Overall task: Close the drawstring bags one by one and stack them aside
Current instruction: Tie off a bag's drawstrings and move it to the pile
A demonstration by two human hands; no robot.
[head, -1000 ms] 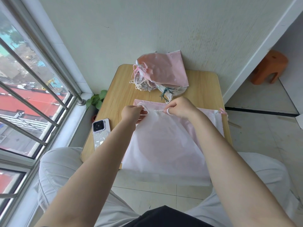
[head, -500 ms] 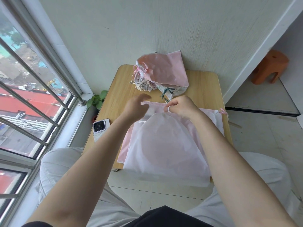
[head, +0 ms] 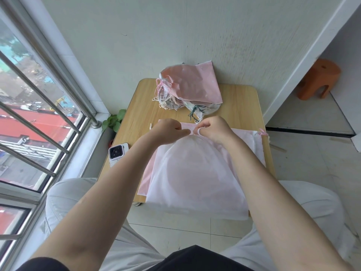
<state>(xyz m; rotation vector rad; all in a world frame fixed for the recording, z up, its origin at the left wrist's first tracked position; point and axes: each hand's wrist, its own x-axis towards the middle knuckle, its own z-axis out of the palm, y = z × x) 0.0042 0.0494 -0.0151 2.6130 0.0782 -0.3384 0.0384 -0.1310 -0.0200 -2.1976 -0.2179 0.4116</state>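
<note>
We are pinching the translucent white drawstring bag's (head: 195, 173) gathered mouth, left hand (head: 168, 132) and right hand (head: 213, 130) grips cinching it over the surface (head: 240, 106).

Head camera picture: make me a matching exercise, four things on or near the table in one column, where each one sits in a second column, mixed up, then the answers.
Things
1. phone
2. stool
3. pile of closed bags
4. plant

Places
A. far side of the table, against the wall
B. table's left edge, near the window
C. on the floor, off to the right
D. below the table's left side, by the window sill

Pairs: 1-B, 2-C, 3-A, 4-D
</note>
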